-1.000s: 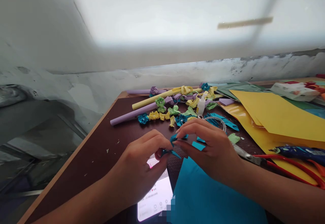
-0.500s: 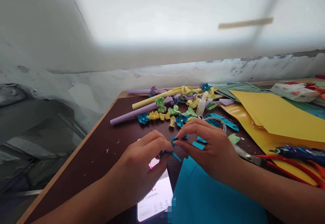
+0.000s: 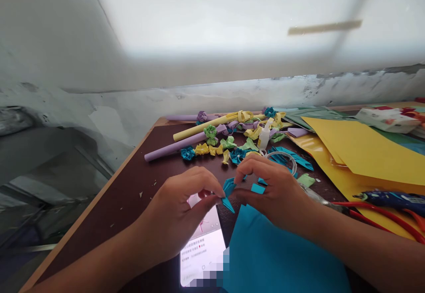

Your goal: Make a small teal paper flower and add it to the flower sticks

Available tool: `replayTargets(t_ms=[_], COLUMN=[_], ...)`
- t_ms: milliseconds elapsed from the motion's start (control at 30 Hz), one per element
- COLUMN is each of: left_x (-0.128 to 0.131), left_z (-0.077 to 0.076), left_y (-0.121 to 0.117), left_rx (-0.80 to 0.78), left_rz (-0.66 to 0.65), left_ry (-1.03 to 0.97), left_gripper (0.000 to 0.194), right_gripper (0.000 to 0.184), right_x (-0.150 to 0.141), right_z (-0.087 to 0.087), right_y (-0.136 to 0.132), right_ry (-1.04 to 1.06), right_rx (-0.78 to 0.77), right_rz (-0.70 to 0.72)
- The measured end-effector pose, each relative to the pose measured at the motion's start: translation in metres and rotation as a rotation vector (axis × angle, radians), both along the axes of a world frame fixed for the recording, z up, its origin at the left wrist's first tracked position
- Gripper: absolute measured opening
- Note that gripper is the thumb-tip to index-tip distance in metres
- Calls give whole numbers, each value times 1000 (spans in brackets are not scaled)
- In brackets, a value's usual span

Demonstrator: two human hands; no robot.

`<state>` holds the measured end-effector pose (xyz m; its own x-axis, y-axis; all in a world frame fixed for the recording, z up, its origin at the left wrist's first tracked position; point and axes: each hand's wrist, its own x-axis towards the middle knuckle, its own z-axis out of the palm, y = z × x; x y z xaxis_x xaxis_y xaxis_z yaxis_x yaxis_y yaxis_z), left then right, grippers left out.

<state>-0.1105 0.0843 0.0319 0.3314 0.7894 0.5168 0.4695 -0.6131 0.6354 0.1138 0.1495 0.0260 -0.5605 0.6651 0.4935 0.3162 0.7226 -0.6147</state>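
Note:
My left hand (image 3: 186,206) pinches a small folded piece of blue paper (image 3: 229,191) between thumb and fingers. The thumb and forefinger of my right hand (image 3: 274,189) close on the same piece from the other side, at its upper right edge. One pointed end of the paper sticks out downward between the hands. Under my left hand lies a lit phone (image 3: 202,260), its upper part partly covered by the fingers. A large blue paper sheet (image 3: 285,257) spreads beneath my right forearm, and a small blue paper square (image 3: 258,188) sits beside the right thumb.
Behind the hands lie paper rolls (image 3: 184,148), crumpled paper flowers (image 3: 188,153), a glue bottle (image 3: 264,136) and a tape ring (image 3: 292,160). To the right are yellow sheets (image 3: 368,151), red-handled scissors (image 3: 368,213) and a dark blue tube-like object (image 3: 392,199).
The blue paper piece has turned between the fingers and shows more of its folded face. My left hand's fingers have shifted along it, and more of the phone screen shows.

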Motion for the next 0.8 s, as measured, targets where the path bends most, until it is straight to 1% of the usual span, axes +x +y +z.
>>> replayTargets(t_ms=[67, 133, 233, 333, 467, 567, 667, 800], left_x=[1, 2, 4, 5, 5, 4, 1, -1], left_z=[0, 0, -2, -5, -11, -13, -15, -16], left_y=[1, 1, 0, 0, 1, 2, 4, 7], left_rx=[-55, -80, -107, -83, 0, 71, 109, 130], left_rz=[29, 75, 133, 156, 142, 108, 109, 118], left_ry=[-31, -33, -35, -63, -37, 33, 79, 119], left_gripper=[17, 14, 10, 11, 24, 29, 28, 23], right_gripper=[22, 22, 18, 10, 8, 9, 12, 20], right_x=[1, 2, 2, 1, 0, 0, 1, 0], right_z=[-1, -1, 0, 3, 6, 7, 7, 5], right_y=[1, 0, -3, -7, -7, -7, -8, -6], right_ry=[39, 45, 22, 18, 16, 15, -13, -34], right_rx=[-6, 5, 92, 215, 316, 272, 181, 49], right_rz=[44, 38, 12, 18, 55, 99, 107, 140])
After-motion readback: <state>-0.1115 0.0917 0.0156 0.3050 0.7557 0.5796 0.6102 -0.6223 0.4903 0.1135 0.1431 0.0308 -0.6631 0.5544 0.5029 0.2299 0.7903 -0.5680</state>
